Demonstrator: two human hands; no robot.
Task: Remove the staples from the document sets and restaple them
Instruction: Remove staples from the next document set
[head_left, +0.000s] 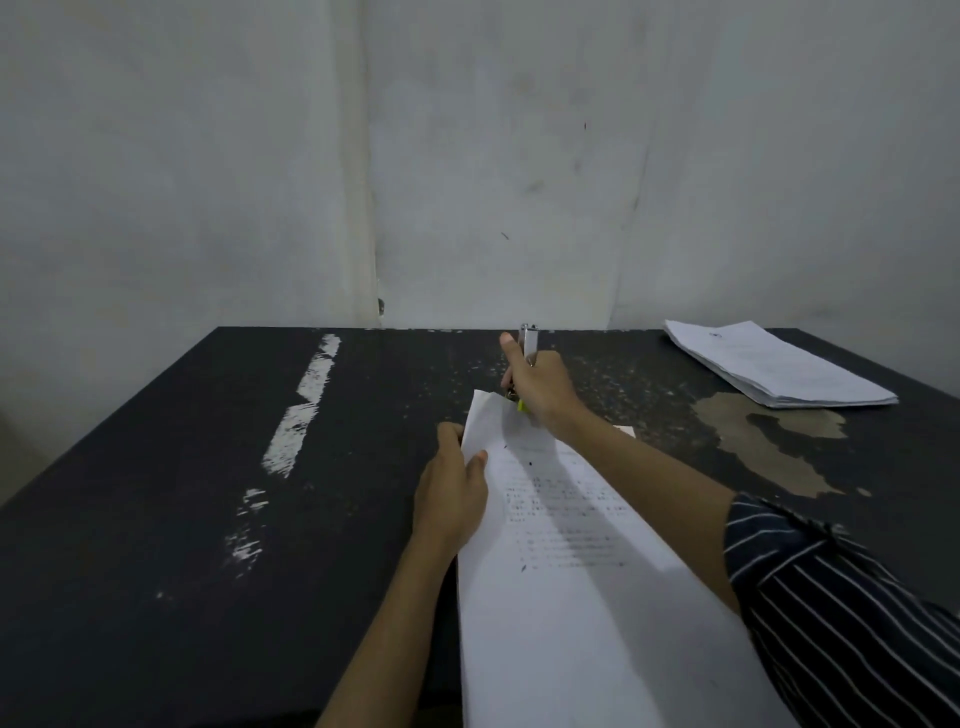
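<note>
Looks down on a scuffed table (156, 467) filling the lower half. Finds the document set (571, 597) running from six o'clock to centre, a second paper stack (779, 369) at two o'clock. Pinches the set's nine-o'clock edge with the left hand (452, 493), thumb on top. Curls the right hand (540, 395) round a silver stapler (530, 343) at the set's twelve-o'clock corner.

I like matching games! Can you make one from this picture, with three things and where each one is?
Things:
1. stapler
2. stack
3. left hand

Places:
A. holding the paper's left edge
B. far right on the table
C. gripped in the right hand

Pairs: 1-C, 2-B, 3-A.
</note>
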